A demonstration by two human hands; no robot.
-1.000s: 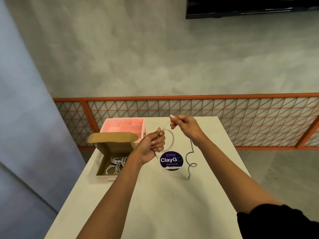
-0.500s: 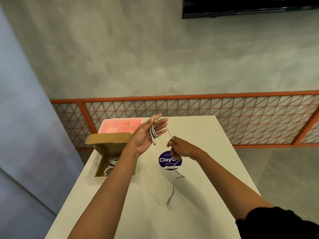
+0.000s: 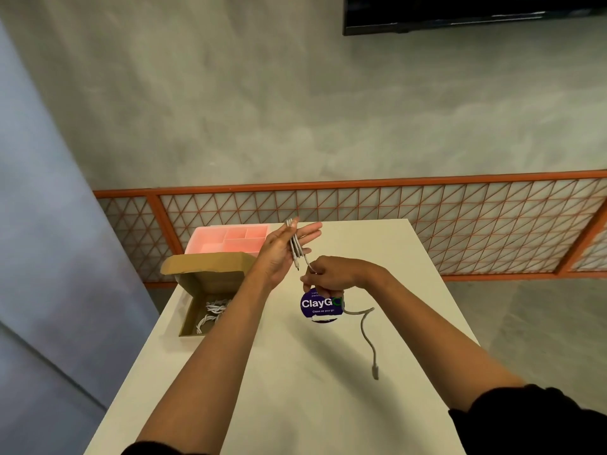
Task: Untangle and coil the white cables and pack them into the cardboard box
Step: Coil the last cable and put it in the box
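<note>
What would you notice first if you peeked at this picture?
The left hand, above the middle of the table, has a white cable looped round its straight fingers; the right hand pinches that cable just below. An open cardboard box of coiled cables sits at the table's left edge.

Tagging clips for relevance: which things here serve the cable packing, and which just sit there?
Job: white cable, left hand, right hand, cardboard box, packed cables.
Idle: pink tray, ClayGo sticker, wall screen.

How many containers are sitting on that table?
2: an open cardboard box at the left edge, white cables inside, and a pink divided tray right behind it. Nothing seems hidden.
</note>
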